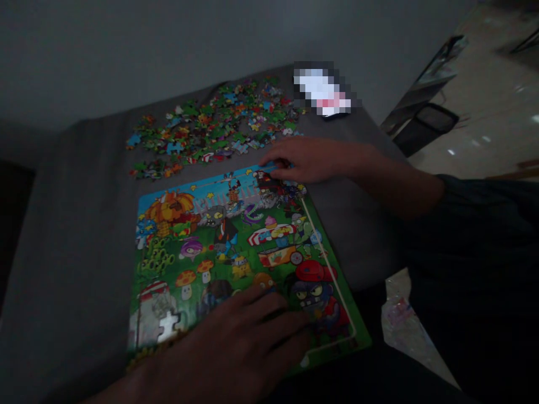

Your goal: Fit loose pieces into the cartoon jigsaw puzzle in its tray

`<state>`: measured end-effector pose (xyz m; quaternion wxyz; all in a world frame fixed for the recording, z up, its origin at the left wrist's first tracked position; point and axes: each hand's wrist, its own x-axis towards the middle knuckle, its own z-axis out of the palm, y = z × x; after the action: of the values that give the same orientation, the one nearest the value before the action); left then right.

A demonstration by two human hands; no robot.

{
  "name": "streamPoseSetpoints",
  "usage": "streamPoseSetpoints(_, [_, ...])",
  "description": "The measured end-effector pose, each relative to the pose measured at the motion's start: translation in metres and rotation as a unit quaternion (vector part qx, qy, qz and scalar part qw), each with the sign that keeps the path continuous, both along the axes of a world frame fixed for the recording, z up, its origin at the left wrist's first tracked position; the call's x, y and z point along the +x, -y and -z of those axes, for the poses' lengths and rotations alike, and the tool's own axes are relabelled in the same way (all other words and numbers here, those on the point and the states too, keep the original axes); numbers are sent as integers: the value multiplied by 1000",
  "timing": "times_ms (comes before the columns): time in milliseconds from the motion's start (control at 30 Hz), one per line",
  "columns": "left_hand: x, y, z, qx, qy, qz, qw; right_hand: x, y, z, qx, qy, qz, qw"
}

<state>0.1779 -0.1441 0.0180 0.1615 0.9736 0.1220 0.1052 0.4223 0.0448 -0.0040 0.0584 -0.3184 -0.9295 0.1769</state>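
A jigsaw puzzle board [240, 224] with a cartoon garden picture lies on the grey cloth surface, tilted slightly in view. At its lower left, a pale piece-shaped patch [168, 325] stands out from the picture. My left hand [244, 342] rests across the lower part of the board, palm down, fingers stretched to the right and covering some of the picture. At the top right corner, my right hand [311, 159] has its thumb over the picture and its fingers bent around the edge. Whether a small piece sits between those fingers is hidden.
Beyond the board, many loose jigsaw pieces [202, 129] are heaped on the grey cloth surface [84, 224]. A phone [322, 90] with a lit, blurred screen lies at the far right corner. Below right, a clear plastic bag [398, 314] is on the floor.
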Motion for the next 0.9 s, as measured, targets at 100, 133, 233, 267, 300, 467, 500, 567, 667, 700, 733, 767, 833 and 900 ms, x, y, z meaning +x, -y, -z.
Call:
streamPoseSetpoints(100, [3, 2, 0, 3, -8, 0, 1000, 0, 0, -1, -5, 2, -8, 1000])
streamPoseSetpoints(133, [3, 2, 0, 3, -9, 2, 1000, 1, 0, -2, -1, 1, -9, 1000])
streamPoseSetpoints(233, [4, 3, 0, 10, -15, 3, 1000, 3, -1, -1, 10, 3, -14, 1000])
streamPoseSetpoints(267, [4, 2, 0, 10, -15, 4, 1000, 3, -1, -1, 12, 3, -15, 1000])
streamPoseSetpoints(300, [3, 2, 1, 11, -14, 4, 1000, 3, -1, 0, 11, 4, -16, 1000])
streamPoseSetpoints(467, [3, 3, 3, 17, -18, 16, 1000, 3, -1, -1, -4, 2, -6, 1000])
streamPoseSetpoints(500, [4, 3, 2, 22, -24, 17, 999, 3, -1, -1, -4, 2, -6, 1000])
streamPoseSetpoints(567, [4, 5, 1, 32, -33, 19, 999, 3, -1, -2, -1, 3, -13, 1000])
streamPoseSetpoints(667, [5, 8, -1, 46, -40, 12, 998, 3, -1, -2, 6, 8, -20, 1000])
streamPoseSetpoints(700, [6, 9, -1, 50, -40, 9, 998, 3, -1, -2, 6, 11, -21, 1000])
streamPoseSetpoints(733, [7, 10, -1, 54, -39, 9, 998, 3, -1, -2, 5, 13, -20, 1000])
streamPoseSetpoints(767, [7, 11, -1, 57, -41, 11, 997, 3, -2, -2, 3, 13, -19, 1000])
streamPoseSetpoints(833, [9, 12, -1, 60, -40, 21, 997, 3, -2, -1, 6, 8, -16, 1000])
streamPoseSetpoints(900, [11, 11, -1, 60, -41, 25, 997, 3, -2, 0, 11, 3, -12, 1000])
